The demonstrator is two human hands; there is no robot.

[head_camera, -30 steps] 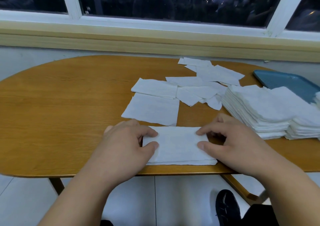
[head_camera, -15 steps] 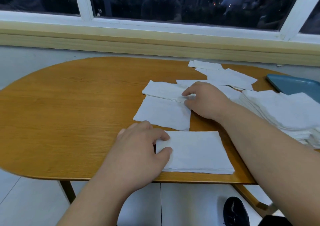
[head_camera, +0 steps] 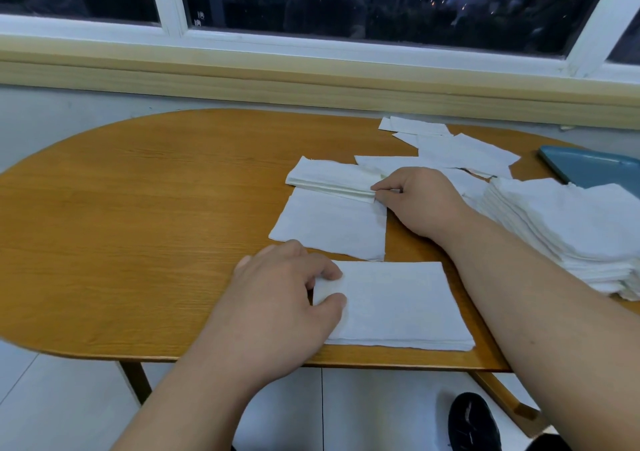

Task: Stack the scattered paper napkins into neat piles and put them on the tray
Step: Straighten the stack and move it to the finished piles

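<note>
One oval table (head_camera: 138,243) of orange-brown wood carries all the paper, and every place below is given from it.

At the table's near edge, right of its middle, lies one rectangular near pile (head_camera: 391,305) of folded white paper napkins, its sheets squared up. The left hand (head_camera: 277,298) holds this pile's left end, with the thumb and the curled forefinger on the paper and the other fingers bent on the wood beside it.

Just behind that pile, towards the table's middle, lies one flat napkin (head_camera: 329,225), a single white square open on the wood. At its far edge sits one thin bundle (head_camera: 329,179) of a few folded white napkins. The right hand (head_camera: 415,201) pinches this bundle's right end between thumb and forefinger, its remaining fingers curled in, and its forearm crosses the table's right half.

Further back, towards the table's far right edge, the loose napkins (head_camera: 464,153) lie overlapping. At least four white sheets show, and the hand hides part of them, so I cannot give an exact count.

On the table's right side stands a tall stack (head_camera: 571,222) of white napkins with ragged edges. Whether it is one pile or two set together I cannot tell.

One blue-grey flat tray (head_camera: 595,170) sits at the table's far right corner, cut off by the frame, and the part in view is bare.

Below the table's near edge, one black shoe (head_camera: 474,423) rests on pale floor tiles.
</note>
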